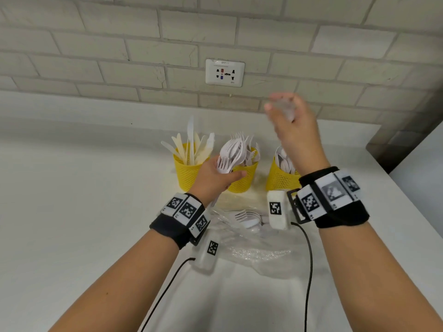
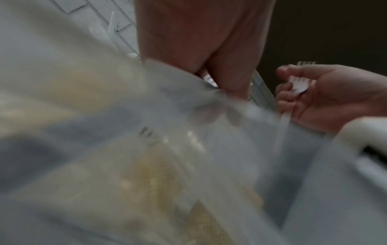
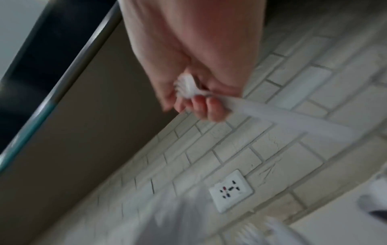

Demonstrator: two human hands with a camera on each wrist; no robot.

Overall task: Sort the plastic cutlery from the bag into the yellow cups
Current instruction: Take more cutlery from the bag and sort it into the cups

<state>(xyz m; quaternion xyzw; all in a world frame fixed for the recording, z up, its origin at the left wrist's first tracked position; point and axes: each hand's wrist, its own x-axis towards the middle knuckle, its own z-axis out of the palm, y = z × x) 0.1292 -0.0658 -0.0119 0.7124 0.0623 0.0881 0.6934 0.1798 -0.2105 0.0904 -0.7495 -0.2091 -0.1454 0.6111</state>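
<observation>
Two bare forearms with marker wristbands reach forward over a white table (image 1: pixel 72 188). Between them lies the clear bag (image 1: pixel 254 250), crumpled and flat, with a few white forks (image 1: pixel 247 216) still inside near its far end. Beyond it stand three yellow mesh cups in a row by the brick wall: the left cup (image 1: pixel 187 173) holds knives, the middle cup (image 1: pixel 244 178) forks, the right cup (image 1: pixel 280 178) what look like spoons. The left hand (image 1: pixel 215 176) curls round a bunch of forks (image 1: pixel 225 164), tines up, right at the middle cup, probably to drop them in with their kind. The right hand (image 1: pixel 292 130) is raised above the right cup, its fingers (image 3: pixel 201 106) closed round one white fork (image 3: pixel 186 86), blurred in motion; it seems to be carrying it across for sorting.
</observation>
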